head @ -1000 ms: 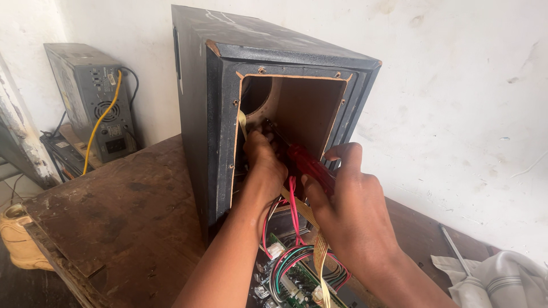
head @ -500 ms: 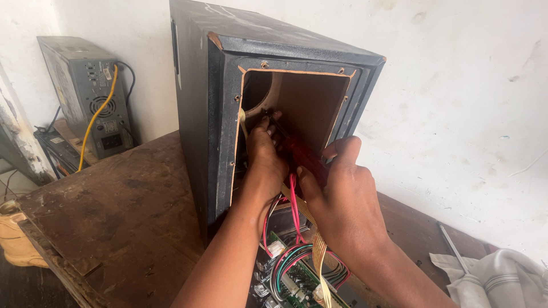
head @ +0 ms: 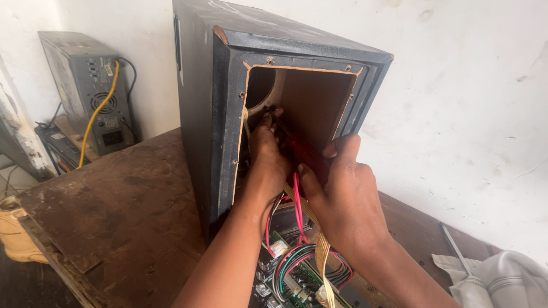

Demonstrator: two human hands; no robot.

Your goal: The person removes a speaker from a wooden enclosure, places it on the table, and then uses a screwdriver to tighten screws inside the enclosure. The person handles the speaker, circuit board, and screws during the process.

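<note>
Two bare hands work inside the open back of a tall black wooden speaker cabinet (head: 211, 114), which stands upright on a worn brown wooden worktop (head: 114, 211) close to a white wall. The left hand (head: 268, 154) reaches through the rectangular opening, its fingers (head: 268, 121) bunched and pinching something small near the upper left of the cavity; what they pinch is too dark and too hidden to name. The right hand (head: 342, 199) sits at the lower edge of the opening, its fingers curled around a red-handled tool (head: 305, 154), probably a screwdriver, whose dark shaft runs up toward the left fingertips. Most of the handle is covered by the palm, and the tip cannot be made out.

Below the wrists, a bundle of red, green and black wires (head: 297, 262) loops out of the cabinet to a green circuit board (head: 291, 285), which is cut off by the bottom edge of the frame. A flat beige ribbon cable (head: 322, 251) trails across it.

At the far left, a grey metal box with a yellow cable (head: 85, 85) stands against the wall. At the lower right lie a white cloth (head: 502, 279) and a thin grey rod (head: 454, 248), both partly out of frame.
</note>
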